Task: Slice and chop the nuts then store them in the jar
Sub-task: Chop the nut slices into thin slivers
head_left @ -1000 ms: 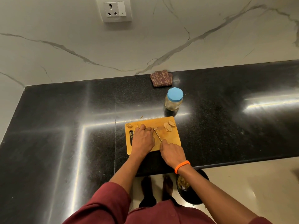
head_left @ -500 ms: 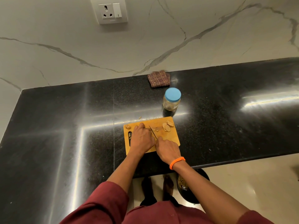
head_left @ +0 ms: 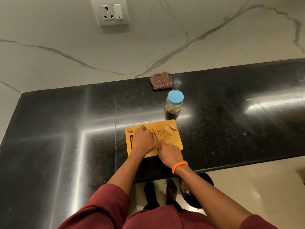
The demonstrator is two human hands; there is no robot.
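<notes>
— Where does the nut being cut lie from each hand?

— Under the fingertips of the left hand [head_left: 144, 140], which is curled down on the cutting board [head_left: 175, 144], near the board's far left part. The piece itself is mostly hidden, so I cannot tell its long axis. The right hand [head_left: 170, 152] is closed round the handle of the knife [head_left: 156, 135], and the blade runs from that hand toward the far edge of the surface [head_left: 66, 129], just beside the left fingers.

— So which hand is nearer the work?

— The left; it pins the nut. The blade lies on its right side, so the next cut, I judge, comes down close to those fingertips.

— And the rest?

— Sliced nuts [head_left: 170, 129] lie at the board's far right corner, one whole nut [head_left: 129, 130] at its far left corner. The jar [head_left: 174, 102], lid on, stands beyond the board's far edge, well apart from both hands.
</notes>
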